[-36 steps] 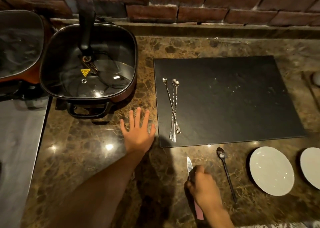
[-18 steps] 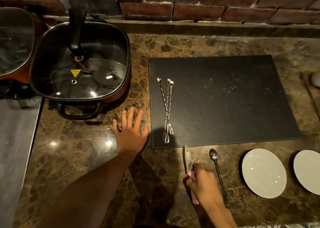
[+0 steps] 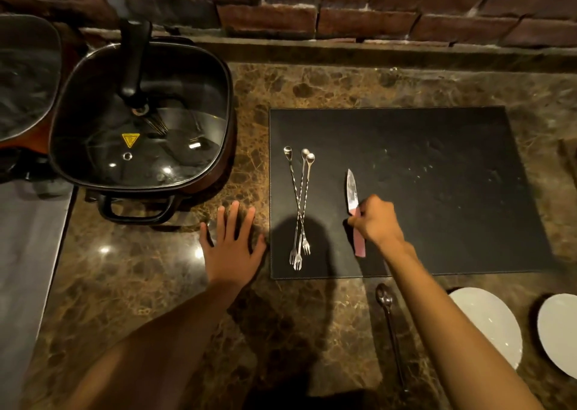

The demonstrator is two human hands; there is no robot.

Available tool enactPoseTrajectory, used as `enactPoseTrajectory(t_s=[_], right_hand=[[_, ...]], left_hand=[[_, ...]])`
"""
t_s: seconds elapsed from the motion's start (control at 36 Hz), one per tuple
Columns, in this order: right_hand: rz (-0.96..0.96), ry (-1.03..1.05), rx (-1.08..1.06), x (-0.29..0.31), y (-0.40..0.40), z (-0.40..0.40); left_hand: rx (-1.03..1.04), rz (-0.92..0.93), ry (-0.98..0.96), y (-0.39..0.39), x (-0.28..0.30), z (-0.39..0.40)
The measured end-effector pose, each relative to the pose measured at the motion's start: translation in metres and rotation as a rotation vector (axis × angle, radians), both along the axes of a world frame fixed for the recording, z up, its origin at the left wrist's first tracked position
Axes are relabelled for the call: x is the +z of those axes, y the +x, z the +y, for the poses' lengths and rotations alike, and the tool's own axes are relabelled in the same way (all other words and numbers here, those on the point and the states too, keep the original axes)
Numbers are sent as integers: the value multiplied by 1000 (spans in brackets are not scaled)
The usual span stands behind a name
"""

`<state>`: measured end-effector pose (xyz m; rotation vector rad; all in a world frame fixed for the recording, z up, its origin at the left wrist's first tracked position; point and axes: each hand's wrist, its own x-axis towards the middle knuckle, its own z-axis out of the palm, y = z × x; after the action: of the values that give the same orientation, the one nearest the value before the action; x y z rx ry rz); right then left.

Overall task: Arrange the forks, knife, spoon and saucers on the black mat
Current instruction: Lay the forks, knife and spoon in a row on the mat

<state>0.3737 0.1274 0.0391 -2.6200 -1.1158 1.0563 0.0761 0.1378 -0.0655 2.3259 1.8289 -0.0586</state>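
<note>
The black mat lies on the brown marble counter. Three long twisted forks lie crossed on its left part, tines toward me. My right hand is closed around the pink handle of a knife, whose blade points away over the mat, right of the forks. My left hand rests flat with spread fingers on the counter, just left of the mat. A dark spoon lies on the counter below the mat. Two white saucers sit at the lower right, off the mat.
A square electric pan with a glass lid stands at the left, another pan beyond it. A brick wall runs along the back. A grey surface borders the counter on the left.
My right hand has lifted the knife from the counter below the mat and carried it forward onto the mat beside the forks. My left hand has stayed flat on the counter.
</note>
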Motion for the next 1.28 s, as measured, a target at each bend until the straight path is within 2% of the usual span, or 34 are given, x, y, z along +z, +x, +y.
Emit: enactPoseTrajectory(t_s=[0.19,0.5,0.81,0.94,1.06,1.28], right_hand=[[-21,-4,-9,-2,10,19],[-26,-18,-41,-7,10,0],[-85,118,-7,-5,14,-85],[-98,16,22,-4,7,-132],[-57,-112,-53,-3,-10,-167],[-239,-108,102,-12,-30,-205]], left_hand=[[-6,31,14,-1,-2,-1],[-6,26,14,1,2,-2],[12,-71,51,1,5,-4],[-32,-72,197,-2,-7,-6],[-49,-94,309,-9,-18,-17],[-32,-105,341,-6,-16,-77]])
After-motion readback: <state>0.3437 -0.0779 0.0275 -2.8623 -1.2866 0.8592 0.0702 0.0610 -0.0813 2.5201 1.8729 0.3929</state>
